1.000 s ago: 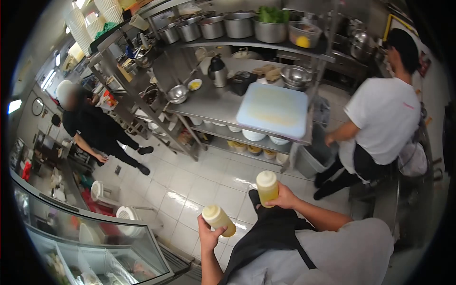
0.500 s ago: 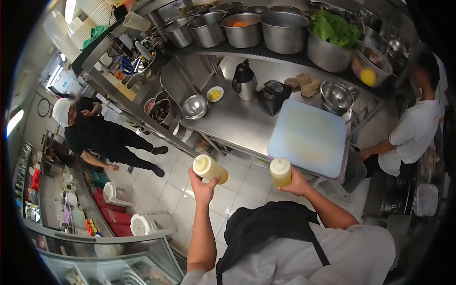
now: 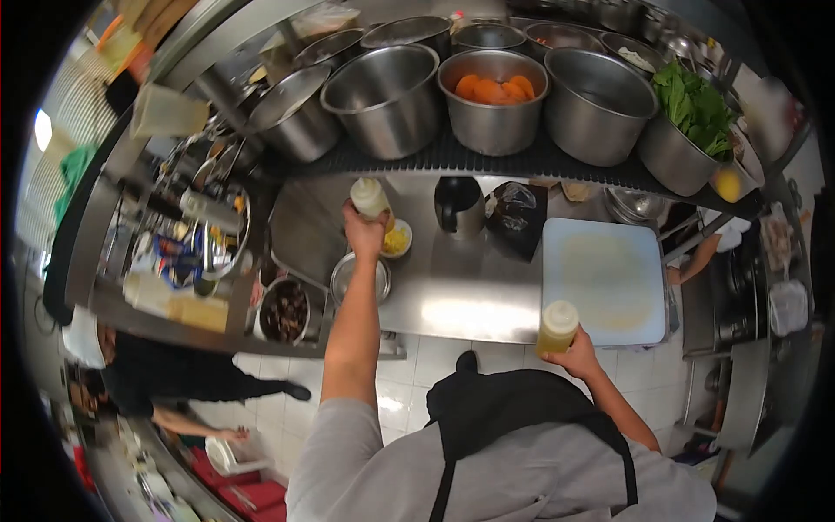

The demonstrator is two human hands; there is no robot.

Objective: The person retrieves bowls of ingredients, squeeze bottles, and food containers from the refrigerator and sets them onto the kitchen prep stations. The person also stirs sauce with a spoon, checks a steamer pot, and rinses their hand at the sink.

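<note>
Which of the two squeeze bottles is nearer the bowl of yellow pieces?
The bottle in the left hand, showing right beside the bowl; the other bottle, in the right hand, shows near the cutting board.

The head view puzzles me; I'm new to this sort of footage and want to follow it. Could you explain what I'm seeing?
There is no machine here: a person works with bare hands, and the camera on their head looks forward and down. That is why their apron shows at the bottom, and the lens bends the edges.

The left hand grips a squeeze bottle, apparently out over the steel counter. The right hand holds a second bottle near a pale board.

Also on the counter are a jug and a black bag. Metal pots line the shelf above.
</note>
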